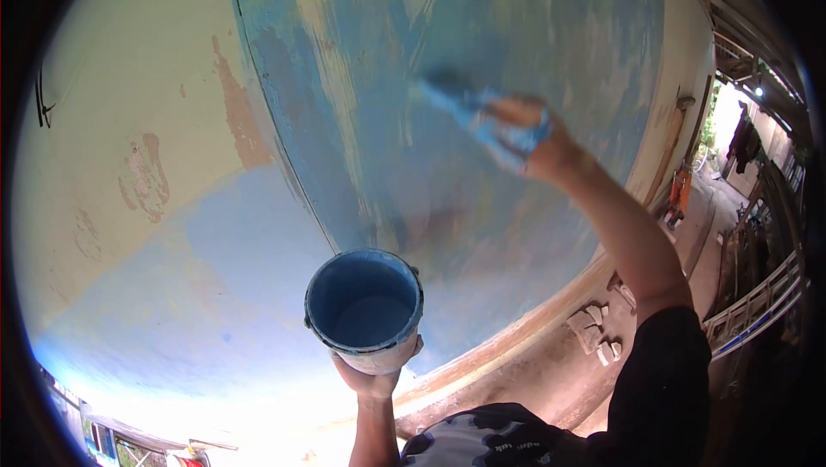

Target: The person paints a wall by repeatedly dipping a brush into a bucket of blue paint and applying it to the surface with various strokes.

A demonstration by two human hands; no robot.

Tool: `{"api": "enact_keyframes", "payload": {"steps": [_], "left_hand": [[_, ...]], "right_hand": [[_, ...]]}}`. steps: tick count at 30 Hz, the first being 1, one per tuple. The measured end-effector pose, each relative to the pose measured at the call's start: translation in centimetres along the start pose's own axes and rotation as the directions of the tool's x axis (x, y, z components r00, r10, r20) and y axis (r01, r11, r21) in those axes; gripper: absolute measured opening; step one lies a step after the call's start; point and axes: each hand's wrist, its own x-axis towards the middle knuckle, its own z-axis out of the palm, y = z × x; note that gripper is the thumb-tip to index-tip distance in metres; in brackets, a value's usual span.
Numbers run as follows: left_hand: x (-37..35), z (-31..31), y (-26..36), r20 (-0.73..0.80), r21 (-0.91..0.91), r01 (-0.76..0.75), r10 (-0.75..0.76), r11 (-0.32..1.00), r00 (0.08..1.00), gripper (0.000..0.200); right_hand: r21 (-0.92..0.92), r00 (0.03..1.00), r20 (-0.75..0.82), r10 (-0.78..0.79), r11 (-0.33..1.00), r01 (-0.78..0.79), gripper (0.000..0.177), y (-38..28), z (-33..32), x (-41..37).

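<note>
My left hand (372, 381) holds up a small paint bucket (366, 276) from below, its fingers around the base and lower side. Blue paint (374, 316) lies in the bottom of the bucket, and its inner wall is coated blue. Higher up, my right hand (520, 127), smeared with light blue paint, is closed around a paintbrush (452, 88). Motion blurs the brush, and its dark head overlaps the wall (533, 45) in this view. Streaky blue paint covers this part of the wall, with paler yellowish strokes showing through.
A thin dark line (267, 114) runs down the wall, with cream surface and peeled brown patches (237, 114) left of it. Broken blocks (589, 327) lie on the ground by the wall's foot. A ladder-like frame (753, 308) and an orange tool (679, 196) stand at right.
</note>
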Motion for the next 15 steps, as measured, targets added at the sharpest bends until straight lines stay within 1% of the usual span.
{"api": "enact_keyframes", "payload": {"steps": [1,2,3,4,5,6,7,8,10,11,12,13,14,15], "left_hand": [[-0.1,-0.2,0.0,-0.022,-0.033,-0.009,0.008,0.999,1.000,0.068],[-0.1,-0.5,0.0,-0.026,-0.032,-0.007,0.007,0.999,1.000,0.068],[-0.1,-0.8,0.1,-0.002,0.009,0.009,-0.009,1.000,1.000,0.069],[-0.1,-1.1,0.2,0.021,0.049,0.025,-0.026,0.998,0.999,0.070],[-0.2,-1.3,0.3,0.020,0.048,0.027,-0.028,0.999,0.999,0.070],[-0.3,-1.5,0.5,-0.007,0.047,0.001,-0.001,0.999,1.000,0.071],[-0.4,-1.6,0.7,-0.034,0.045,-0.028,0.029,0.999,0.999,0.072],[-0.9,-1.9,0.7,-0.035,0.038,-0.032,0.034,0.999,0.999,0.072],[-1.6,-1.9,0.9,0.018,0.086,-0.036,0.035,0.996,0.999,0.074],[-1.7,-1.7,1.0,0.021,0.079,-0.042,0.040,0.996,0.999,0.074],[-2.0,-1.1,1.0,-0.004,-0.004,-0.062,0.062,0.998,0.998,0.075],[-2.1,-0.8,1.0,-0.029,-0.085,-0.086,0.084,0.993,0.996,0.076],[-2.2,-0.9,1.1,-0.026,-0.086,-0.095,0.093,0.992,0.995,0.076],[-2.3,-1.2,1.2,-0.041,-0.024,-0.110,0.109,0.994,0.993,0.073]], "right_hand": [[-0.118,0.987,-0.118,-0.107,0.989,0.093,0.035,0.7,-0.8,1.7],[-0.117,0.988,-0.116,-0.103,0.989,0.090,0.035,0.5,-0.5,1.9],[0.110,0.993,-0.109,0.043,0.993,-0.031,0.035,0.3,-0.1,2.2],[0.327,0.980,-0.069,0.185,0.933,-0.152,0.035,0.0,0.2,2.4],[0.664,0.856,0.230,0.462,0.569,-0.485,0.036,-2.1,0.7,2.2],[0.728,0.631,0.585,0.510,0.013,-0.686,0.037,-4.9,1.3,1.3],[0.644,0.835,0.367,0.410,0.536,-0.546,0.037,-6.5,3.1,-0.5],[0.375,0.963,0.211,0.167,0.896,-0.237,0.038,-8.4,5.2,-2.9],[0.419,0.984,0.175,0.021,0.903,-0.093,0.040,-12.8,7.5,-5.9],[0.421,0.984,0.178,0.011,0.903,-0.086,0.040,-14.4,7.6,-6.1],[0.433,0.944,0.329,-0.019,0.892,-0.133,0.040,-15.7,7.5,-6.1],[0.437,0.881,0.469,-0.054,0.881,-0.179,0.039,-16.2,7.5,-6.0],[0.524,0.590,0.802,0.089,0.369,-0.768,0.038,-15.7,6.9,-5.1],[0.484,0.522,0.836,0.173,0.218,-0.847,0.036,-14.9,4.0,-2.0]]}}
